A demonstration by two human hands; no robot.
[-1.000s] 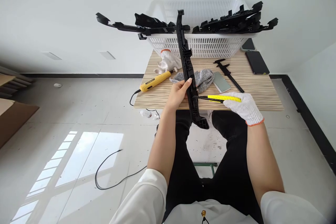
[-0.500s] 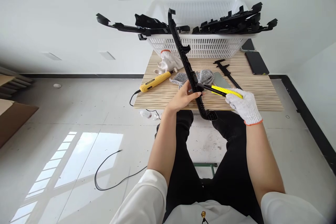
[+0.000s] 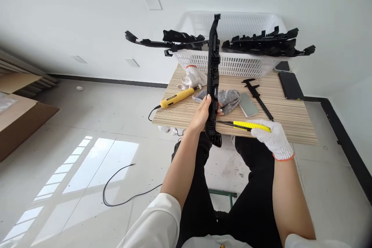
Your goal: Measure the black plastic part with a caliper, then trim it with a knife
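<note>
Bare, my left hand (image 3: 203, 114) grips a long black plastic part (image 3: 214, 73) near its lower end, holding it nearly upright above the table's front edge. My right hand (image 3: 271, 135), in a white glove with an orange cuff, is closed on a yellow-and-black tool (image 3: 251, 126). The tool's thin dark tip points left and ends close to the part's right edge; whether it touches is unclear. Behind the left hand lies a grey cloth (image 3: 231, 100). A grey-green rectangular piece (image 3: 248, 105) and a black caliper (image 3: 258, 97) are on the table to the right.
A white basket (image 3: 241, 64) holding black parts (image 3: 261, 43) stands at the table's (image 3: 293, 126) back. Nearby are a white glove (image 3: 194, 77), a yellow corded tool (image 3: 177, 97) and a black phone (image 3: 290, 85). A cardboard box (image 3: 26, 124) sits on the floor at left.
The black part has turned from slanted to nearly upright, with a different face showing. My left hand's grip has shifted around it. The yellow-and-black tool's tip is now lower along the part.
</note>
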